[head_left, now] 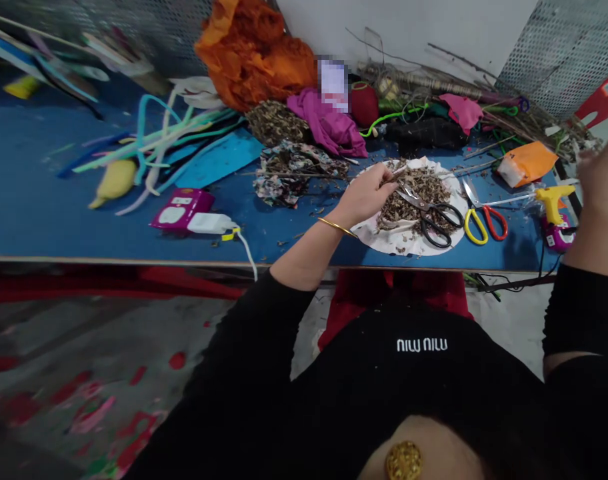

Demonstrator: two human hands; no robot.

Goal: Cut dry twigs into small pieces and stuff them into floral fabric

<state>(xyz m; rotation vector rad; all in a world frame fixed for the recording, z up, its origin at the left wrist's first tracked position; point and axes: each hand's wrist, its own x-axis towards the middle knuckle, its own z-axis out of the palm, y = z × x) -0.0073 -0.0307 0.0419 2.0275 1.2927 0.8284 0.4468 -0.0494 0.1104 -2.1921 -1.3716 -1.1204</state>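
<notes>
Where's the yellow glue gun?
The yellow glue gun is at the head view's right, at the right end of the blue table, right of the red-and-yellow-handled scissors and just below the orange packet.

The black scissors (424, 206) have shiny metal blades (408, 195) and smooth, plastic-looking handles (427, 217). The leaf scraps (424, 183) look matt and rough, the glue gun (553, 201) smooth plastic, the bracelet (337, 227) glossy metal, the orange bundle (257, 57) crinkled, paper or thin cloth.

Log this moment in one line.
left hand: over dried leaves; right hand: blurred, at right edge; black-handled scissors: atop leaves; yellow glue gun: right of leaves
</notes>
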